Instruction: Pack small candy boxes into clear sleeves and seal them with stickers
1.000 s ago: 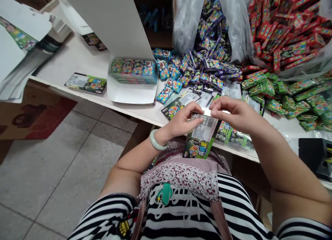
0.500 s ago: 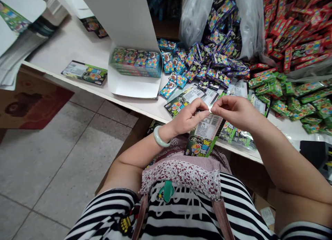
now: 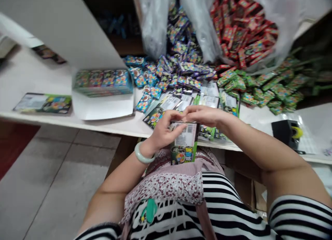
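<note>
A flat black-and-green printed candy packet point(image 3: 183, 146) with a white label panel hangs upright in front of my apron. My left hand point(image 3: 166, 129) grips its upper left side, thumb across the front and fingers behind. Across the top edge lies my right hand point(image 3: 203, 115), its fingers pressed together there; the fingertips are partly hidden. More such packets point(image 3: 157, 115) lie overlapping on the table just beyond my hands. Behind them spreads a heap of small purple candy packs point(image 3: 184, 68), with blue ones point(image 3: 144, 103) at its left.
An open white box point(image 3: 103, 107) with rows of small packs stands left, lid raised. Another flat packet point(image 3: 44, 102) lies near the table edge. Red packs point(image 3: 243, 32) fill a plastic bag; green packs point(image 3: 269, 89) are heaped at right. A black tape dispenser point(image 3: 285, 132) sits far right.
The view has swung to the right, so the table's things appear further left. My right hand has gone from a fingertip pinch at the packet's top to lying flatter across that edge.
</note>
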Motion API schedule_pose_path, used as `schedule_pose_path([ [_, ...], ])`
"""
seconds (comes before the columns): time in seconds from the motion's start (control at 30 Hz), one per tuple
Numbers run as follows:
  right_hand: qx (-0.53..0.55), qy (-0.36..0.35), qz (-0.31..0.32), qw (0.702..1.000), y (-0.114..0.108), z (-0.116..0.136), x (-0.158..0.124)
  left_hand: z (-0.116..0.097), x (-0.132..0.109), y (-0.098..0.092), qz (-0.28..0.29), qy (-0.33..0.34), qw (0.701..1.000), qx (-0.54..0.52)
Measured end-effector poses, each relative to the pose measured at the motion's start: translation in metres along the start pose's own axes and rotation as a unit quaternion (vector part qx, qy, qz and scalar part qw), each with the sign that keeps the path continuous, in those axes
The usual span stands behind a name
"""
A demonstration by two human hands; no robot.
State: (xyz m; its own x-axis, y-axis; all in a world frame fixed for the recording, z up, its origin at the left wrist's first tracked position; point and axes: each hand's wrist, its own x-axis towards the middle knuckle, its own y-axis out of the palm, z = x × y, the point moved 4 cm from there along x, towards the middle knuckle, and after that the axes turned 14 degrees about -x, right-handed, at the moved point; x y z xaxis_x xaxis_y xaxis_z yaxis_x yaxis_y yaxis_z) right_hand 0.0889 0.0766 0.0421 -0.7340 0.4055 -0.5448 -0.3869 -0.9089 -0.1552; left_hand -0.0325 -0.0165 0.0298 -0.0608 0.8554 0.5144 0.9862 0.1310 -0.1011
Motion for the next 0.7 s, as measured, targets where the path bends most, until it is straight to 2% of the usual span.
schedule_pose_path([
  [0.07, 0.044, 0.025, 0.053, 0.997, 0.005, -0.004, 0.007, -0.001, 0.004, 0.000, 0.018, -0.031, 0.999, -0.006],
  [0.13, 0.030, 0.010, 0.065, 0.997, -0.004, -0.010, 0.012, 0.001, 0.008, -0.004, 0.028, -0.075, 0.997, -0.013],
  [0.17, -0.011, -0.006, 0.040, 0.999, -0.016, -0.014, 0.012, 0.004, 0.009, -0.008, 0.020, -0.097, 0.995, -0.016],
  [0.23, -0.144, -0.038, -0.097, 0.984, -0.059, -0.028, 0.006, 0.012, 0.010, -0.026, -0.039, -0.140, 0.989, -0.023],
  [0.27, -0.221, -0.046, -0.216, 0.950, -0.088, -0.037, -0.003, 0.017, 0.010, -0.038, -0.096, -0.157, 0.982, -0.032],
  [0.3, -0.286, -0.042, -0.343, 0.894, -0.119, -0.046, -0.015, 0.024, 0.009, -0.052, -0.165, -0.166, 0.971, -0.049],
  [0.33, -0.340, -0.020, -0.441, 0.830, -0.148, -0.058, -0.027, 0.031, 0.008, -0.064, -0.236, -0.169, 0.954, -0.073],
  [0.37, -0.385, 0.009, -0.505, 0.772, -0.173, -0.070, -0.038, 0.039, 0.006, -0.073, -0.295, -0.169, 0.935, -0.102],
  [0.4, -0.424, 0.041, -0.540, 0.726, -0.194, -0.083, -0.045, 0.048, 0.005, -0.078, -0.339, -0.169, 0.916, -0.134],
  [0.43, -0.454, 0.062, -0.546, 0.702, -0.211, -0.094, -0.048, 0.058, 0.005, -0.080, -0.368, -0.174, 0.899, -0.165],
  [0.47, -0.481, 0.067, -0.537, 0.690, -0.223, -0.104, -0.048, 0.067, 0.005, -0.077, -0.382, -0.187, 0.884, -0.195],
  [0.53, -0.513, 0.057, -0.513, 0.685, -0.237, -0.118, -0.043, 0.086, 0.004, -0.066, -0.388, -0.236, 0.858, -0.239],
  [0.6, -0.519, 0.026, -0.514, 0.682, -0.241, -0.124, -0.040, 0.099, 0.000, -0.053, -0.380, -0.286, 0.841, -0.257],
  [0.63, -0.517, 0.009, -0.524, 0.677, -0.240, -0.126, -0.040, 0.104, -0.004, -0.049, -0.371, -0.304, 0.840, -0.251],
  [0.7, -0.513, -0.033, -0.541, 0.665, -0.231, -0.128, -0.047, 0.109, -0.011, -0.047, -0.338, -0.321, 0.859, -0.211],
])
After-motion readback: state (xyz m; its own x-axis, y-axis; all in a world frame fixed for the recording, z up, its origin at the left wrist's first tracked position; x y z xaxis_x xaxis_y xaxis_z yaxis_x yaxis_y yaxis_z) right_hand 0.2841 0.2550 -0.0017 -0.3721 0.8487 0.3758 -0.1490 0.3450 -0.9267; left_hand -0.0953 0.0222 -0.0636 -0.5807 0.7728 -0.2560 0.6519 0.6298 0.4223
